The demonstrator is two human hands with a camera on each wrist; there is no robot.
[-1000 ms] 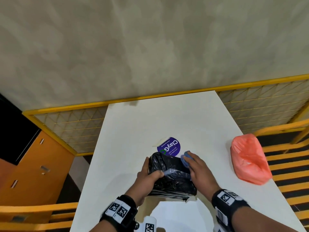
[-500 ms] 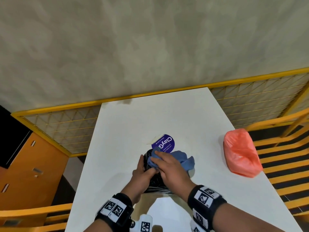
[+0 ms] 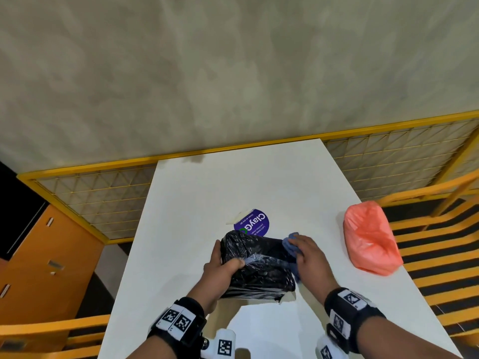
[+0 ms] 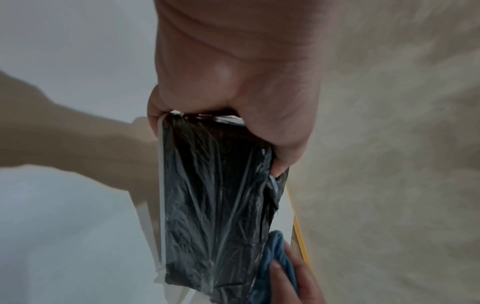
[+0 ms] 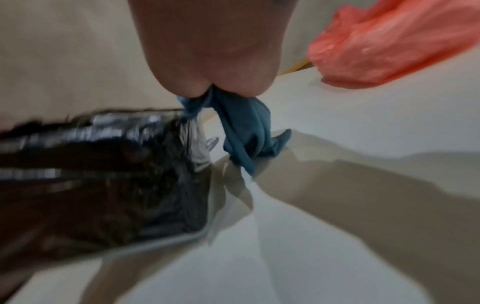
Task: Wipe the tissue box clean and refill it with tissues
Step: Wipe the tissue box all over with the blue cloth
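Tissue box (image 3: 255,265), black, wrapped in crinkled shiny film, sits near front edge of white table (image 3: 233,182). My left hand (image 3: 220,272) grips its left end, thumb curled over top. My right hand (image 3: 309,257) pinches blue cloth (image 3: 291,246) against box's right side. Film looks slippery and loose; box likely light, walls easily dented. Best hold: opposite ends, firm, not squeezing. Orange bag (image 3: 369,238) lies well apart, right.

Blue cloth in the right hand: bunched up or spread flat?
Bunched up. The blue cloth hangs in folds from the right hand, against the black wrapped tissue box.
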